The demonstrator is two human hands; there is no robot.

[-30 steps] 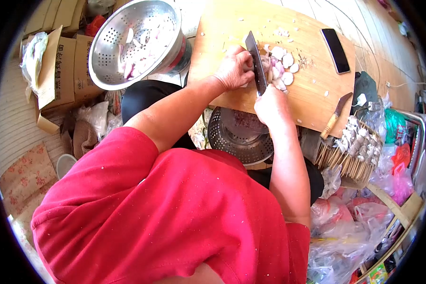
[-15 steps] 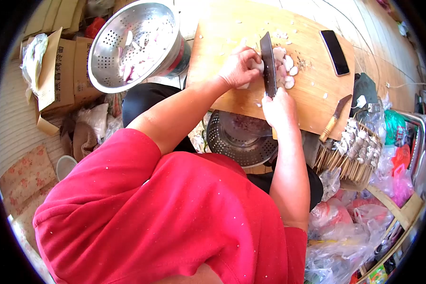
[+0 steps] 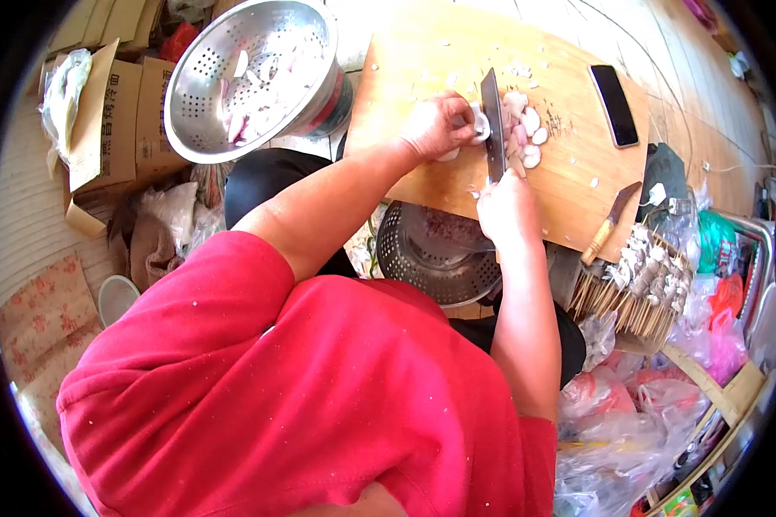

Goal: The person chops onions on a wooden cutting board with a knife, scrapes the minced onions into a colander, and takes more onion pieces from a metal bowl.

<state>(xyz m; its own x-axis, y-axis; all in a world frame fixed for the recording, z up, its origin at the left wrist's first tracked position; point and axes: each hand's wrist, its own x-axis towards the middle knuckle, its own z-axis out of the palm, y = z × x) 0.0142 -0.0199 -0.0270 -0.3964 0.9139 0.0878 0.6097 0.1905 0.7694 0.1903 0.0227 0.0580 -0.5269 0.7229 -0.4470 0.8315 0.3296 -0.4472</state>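
A wooden cutting board lies in front of me. My right hand is closed around the handle of a cleaver, whose dark blade stands on edge over the board. Just left of the blade, my left hand has its fingers curled on a pale white piece of food, partly hidden by the fingers. Pinkish-white slices lie in a small heap against the right side of the blade. Small white bits are scattered around the board.
A metal colander with pinkish-white pieces stands at the left; another colander sits below the board. A phone and a wooden-handled knife lie on the board's right side. Skewers, plastic bags and a cardboard box surround me.
The view has shifted slightly, moving the board a little right and down. The piece under my left fingers now shows more of its pale face beside the blade. Both hands keep their holds.
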